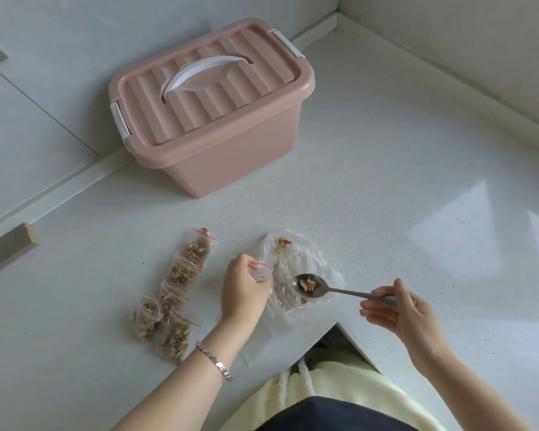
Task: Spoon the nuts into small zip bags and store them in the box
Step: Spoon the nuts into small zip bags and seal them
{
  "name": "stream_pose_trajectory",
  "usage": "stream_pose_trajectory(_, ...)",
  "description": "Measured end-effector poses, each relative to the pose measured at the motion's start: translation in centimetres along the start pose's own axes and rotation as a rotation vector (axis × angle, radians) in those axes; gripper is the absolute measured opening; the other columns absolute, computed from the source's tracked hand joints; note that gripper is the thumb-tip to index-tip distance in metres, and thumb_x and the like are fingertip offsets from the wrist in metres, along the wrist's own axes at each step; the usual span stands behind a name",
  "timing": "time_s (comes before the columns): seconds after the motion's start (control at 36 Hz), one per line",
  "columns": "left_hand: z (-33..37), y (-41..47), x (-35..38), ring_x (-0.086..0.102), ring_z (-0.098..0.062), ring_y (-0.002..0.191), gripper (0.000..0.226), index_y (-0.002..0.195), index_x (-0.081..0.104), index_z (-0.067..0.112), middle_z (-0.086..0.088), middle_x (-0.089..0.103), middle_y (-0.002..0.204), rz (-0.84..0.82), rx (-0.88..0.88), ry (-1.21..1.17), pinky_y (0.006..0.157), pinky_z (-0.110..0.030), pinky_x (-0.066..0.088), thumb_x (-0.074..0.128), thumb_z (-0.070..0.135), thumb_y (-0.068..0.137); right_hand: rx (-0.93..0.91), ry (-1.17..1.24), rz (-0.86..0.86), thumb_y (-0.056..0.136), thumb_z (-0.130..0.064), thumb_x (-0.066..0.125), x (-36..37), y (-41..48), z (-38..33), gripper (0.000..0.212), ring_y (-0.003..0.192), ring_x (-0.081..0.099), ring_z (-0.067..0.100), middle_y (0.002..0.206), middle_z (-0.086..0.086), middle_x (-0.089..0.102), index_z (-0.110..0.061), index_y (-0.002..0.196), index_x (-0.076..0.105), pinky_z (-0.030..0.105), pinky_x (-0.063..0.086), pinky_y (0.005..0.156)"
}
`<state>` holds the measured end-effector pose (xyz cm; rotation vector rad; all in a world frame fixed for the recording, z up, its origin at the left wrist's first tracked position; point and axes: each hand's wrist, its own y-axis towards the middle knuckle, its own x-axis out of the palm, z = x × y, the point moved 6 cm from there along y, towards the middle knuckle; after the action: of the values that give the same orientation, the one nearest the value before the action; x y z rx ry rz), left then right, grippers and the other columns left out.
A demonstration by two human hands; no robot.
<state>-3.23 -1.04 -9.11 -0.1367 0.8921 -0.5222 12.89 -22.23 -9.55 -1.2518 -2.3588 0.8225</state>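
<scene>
My left hand (242, 290) pinches a small clear zip bag (260, 272) with a red seal line, held just above the counter. My right hand (399, 309) grips the handle of a metal spoon (308, 285) whose bowl carries walnut pieces, level and just right of the small bag. Under the spoon lies a large crumpled clear bag (299, 259) with a few nut pieces left in it. Several filled zip bags of nuts (178, 290) lie in a row to the left of my left hand. The pink box (212, 119) stands farther back with its lid closed and white handle down.
The white speckled counter (386, 181) runs to a wall on the left and a raised ledge at the back right. Its inner corner edge (336, 323) sits just below the big bag. A wooden strip (10, 244) pokes in at the far left.
</scene>
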Motion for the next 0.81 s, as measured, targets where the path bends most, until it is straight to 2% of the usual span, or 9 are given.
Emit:
stream_pose_trajectory(0.19, 0.5, -1.9, -0.1, 0.056, -0.012, 0.086, 0.016, 0.093, 0.055, 0.016, 0.006, 0.057, 0.095, -0.044, 0.039, 0.035, 0.068, -0.020, 0.042, 0.065, 0.018, 0.081, -0.103, -0.153, 0.012, 0.098, -0.030, 0.035, 0.3, -0.8, -1.4, 0.044, 0.063, 0.069, 0.027, 0.068, 0.016, 0.071, 0.000, 0.081, 0.063, 0.024, 0.057, 0.056)
stream_pose_trajectory(0.39, -0.2, -2.9, 0.1, 0.060, -0.016, 0.082, 0.014, 0.083, 0.051, 0.021, 0.007, 0.062, 0.091, -0.078, -0.022, 0.028, 0.071, -0.029, 0.048, 0.064, 0.022, 0.081, -0.144, -0.174, 0.042, 0.098, -0.027, 0.034, 1.2, -1.0, -1.5, 0.044, 0.063, 0.069, 0.027, 0.067, 0.016, 0.070, -0.002, 0.077, 0.063, 0.025, 0.057, 0.056)
stream_pose_trajectory(0.47, -0.6, -3.2, -0.1, 0.062, -0.018, 0.077, 0.021, 0.074, 0.045, 0.028, 0.010, 0.061, 0.089, -0.077, -0.038, 0.022, 0.068, -0.033, 0.052, 0.065, 0.021, 0.080, -0.156, -0.172, 0.071, 0.098, -0.027, 0.034, 1.3, -1.0, -1.3, 0.044, 0.062, 0.069, 0.025, 0.065, 0.013, 0.070, -0.002, 0.077, 0.063, 0.025, 0.057, 0.057)
stream_pose_trajectory(0.61, -0.9, -3.4, 0.0, 0.060, -0.014, 0.077, 0.021, 0.076, 0.048, 0.030, 0.009, 0.060, 0.090, -0.087, -0.029, 0.034, 0.066, -0.029, 0.052, 0.065, 0.018, 0.080, -0.136, -0.165, 0.063, 0.098, -0.028, 0.035, 1.7, -0.8, -0.6, 0.043, 0.062, 0.069, 0.024, 0.068, 0.014, 0.070, -0.002, 0.079, 0.063, 0.024, 0.057, 0.057)
stream_pose_trajectory(0.69, -1.0, -3.2, 0.4, 0.060, -0.015, 0.080, 0.011, 0.085, 0.055, 0.020, 0.005, 0.061, 0.093, -0.103, -0.039, 0.021, 0.069, -0.032, 0.052, 0.065, 0.020, 0.079, -0.116, -0.143, 0.026, 0.098, -0.028, 0.035, 2.3, -0.9, -0.4, 0.043, 0.063, 0.069, 0.026, 0.069, 0.017, 0.070, -0.001, 0.079, 0.063, 0.024, 0.057, 0.056)
stream_pose_trajectory(0.81, -0.4, -3.0, 1.0, 0.060, -0.015, 0.077, 0.023, 0.084, 0.053, 0.018, 0.003, 0.060, 0.092, -0.121, -0.075, -0.007, 0.058, -0.022, 0.044, 0.069, 0.033, 0.078, -0.099, -0.090, -0.012, 0.098, -0.026, 0.035, 3.1, -1.4, -0.5, 0.044, 0.063, 0.069, 0.029, 0.068, 0.018, 0.070, 0.003, 0.080, 0.062, 0.024, 0.057, 0.056)
